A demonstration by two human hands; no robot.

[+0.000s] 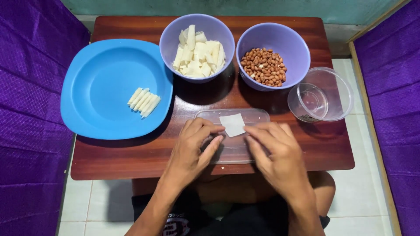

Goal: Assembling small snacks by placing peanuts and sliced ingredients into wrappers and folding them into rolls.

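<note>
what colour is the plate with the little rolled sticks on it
Bright blue; the plate shows clearly in the head view.

Plate [105,74] blue. Both bowls [197,26] [273,35] lavender: one with off-white strips [199,52], one with red-brown peanuts [264,66]. Wrapper [232,124] white, on clear lid [234,150]. Cup [321,94] clear. Table [131,157] dark reddish wood. Side cloth [26,109] purple, quilted diamond pattern.

Small reddish-brown wooden desk [131,161], glossy, rounded corners, centre of view. Purple quilted fabric [26,131] hangs on the left and another purple panel [393,109] on the right. White tiled floor [363,192] under the desk, grout lines visible. Far wall [245,6] painted teal-green. Pale wooden strip [372,118] edges the right panel. Even, soft light.
</note>
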